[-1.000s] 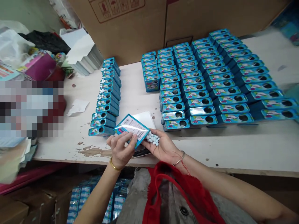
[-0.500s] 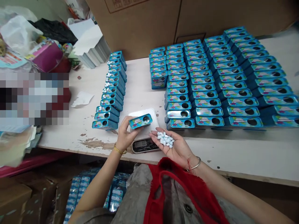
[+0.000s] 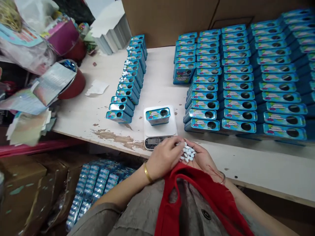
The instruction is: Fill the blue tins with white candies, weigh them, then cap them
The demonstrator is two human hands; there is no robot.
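A blue tin (image 3: 157, 116) with a round hole in its top stands on the white kitchen scale (image 3: 159, 130) near the table's front edge. My right hand (image 3: 203, 160) is cupped palm up just in front of the scale and holds a heap of small white and pale blue candies (image 3: 187, 153). My left hand (image 3: 164, 156) lies against it, fingertips pinched in the candies. A row of the same tins (image 3: 128, 80), some with candies on top, runs back on the left. Several rows of tins (image 3: 243, 75) fill the right.
The worn white table (image 3: 157, 85) ends close to my body. A red bowl (image 3: 73, 86), papers and bags crowd the left end. Cardboard boxes (image 3: 169, 18) stand behind. More tins (image 3: 98, 183) lie in a box under the table.
My left hand set the tin down on the scale and moved to the candies in my right palm. Both hands drew back toward my body.
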